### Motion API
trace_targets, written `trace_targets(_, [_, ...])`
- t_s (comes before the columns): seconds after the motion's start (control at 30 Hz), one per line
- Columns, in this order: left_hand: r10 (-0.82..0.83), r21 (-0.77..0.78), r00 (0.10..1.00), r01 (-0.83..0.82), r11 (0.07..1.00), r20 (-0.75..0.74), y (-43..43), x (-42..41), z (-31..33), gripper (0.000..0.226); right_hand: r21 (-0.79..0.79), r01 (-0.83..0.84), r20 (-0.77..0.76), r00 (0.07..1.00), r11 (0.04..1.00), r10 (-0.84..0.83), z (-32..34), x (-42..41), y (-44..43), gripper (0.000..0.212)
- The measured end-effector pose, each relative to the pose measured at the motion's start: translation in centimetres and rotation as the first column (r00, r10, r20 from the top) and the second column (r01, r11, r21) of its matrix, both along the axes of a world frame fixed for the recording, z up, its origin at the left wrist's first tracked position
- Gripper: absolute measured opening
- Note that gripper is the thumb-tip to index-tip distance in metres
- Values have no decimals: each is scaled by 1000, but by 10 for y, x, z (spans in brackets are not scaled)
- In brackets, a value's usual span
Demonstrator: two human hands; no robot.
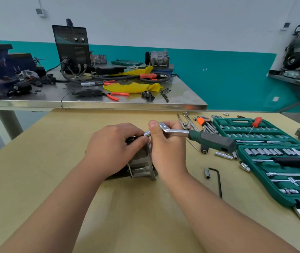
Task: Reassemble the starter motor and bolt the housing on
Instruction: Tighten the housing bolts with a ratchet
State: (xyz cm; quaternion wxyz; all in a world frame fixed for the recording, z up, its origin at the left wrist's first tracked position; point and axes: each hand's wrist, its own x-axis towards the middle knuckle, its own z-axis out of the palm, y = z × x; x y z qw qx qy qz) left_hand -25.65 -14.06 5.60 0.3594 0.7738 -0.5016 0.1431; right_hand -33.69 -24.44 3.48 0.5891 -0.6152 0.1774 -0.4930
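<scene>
Hands both engaged. Left hand (112, 148) lies curled over the dark cylindrical body of the grey cast-metal starter motor (141, 166), fingertips pinching the small chrome socket (147, 133) at the tool's head. Right hand (167, 152) wraps the chrome neck of the green-and-black-handled ratchet wrench (209, 139), thumb raised beside the head.

Motor lies on its side on the pale wooden bench (54, 152), between the two hands, flange end toward the right hand.

Handling, judged:
- Dense and rigid, so probably heavy for its bulk.
- Round body likely to roll under wrench torque; press down over the body or brace against the cast flange.
- Smooth metal may be slippery.
- Choked-up hold suits starting a thread; final tightening calls for the rubber grip.
</scene>
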Motion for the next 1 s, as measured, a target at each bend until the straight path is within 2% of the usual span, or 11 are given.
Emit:
trace_targets(0.13, [21,-20,999,-21,1000,30,-1,-2,-1,31,-105,89,32,996,990,-86,-2,3,11,22])
trace_targets(0.27, [75,-54,995,-71,996,64,-4,-6,-2,31,-30,181,25,983,983,-180,0,11,14,19])
trace_targets(0.4, [117,-76,988,-109,991,106,-8,-8,-4,23,-112,266,-52,961,957,-273,-2,13,6,22])
trace_targets(0.57, [195,-89,974,-185,979,117,-14,-10,-6,16,-238,366,-191,890,899,-413,1,16,2,29])
trace_targets(0.73, [239,-91,959,-227,970,153,-16,-12,-8,15,-509,210,-476,739,835,-477,14,7,-8,42])
trace_targets(0.9, [207,-100,965,-193,976,161,-15,-8,-7,15,-620,145,-499,685,771,-531,30,-3,-12,29])
trace_targets(1.0, [128,-45,979,-122,991,156,-13,0,-7,17,-663,60,-480,731,746,-485,27,-9,-18,27])
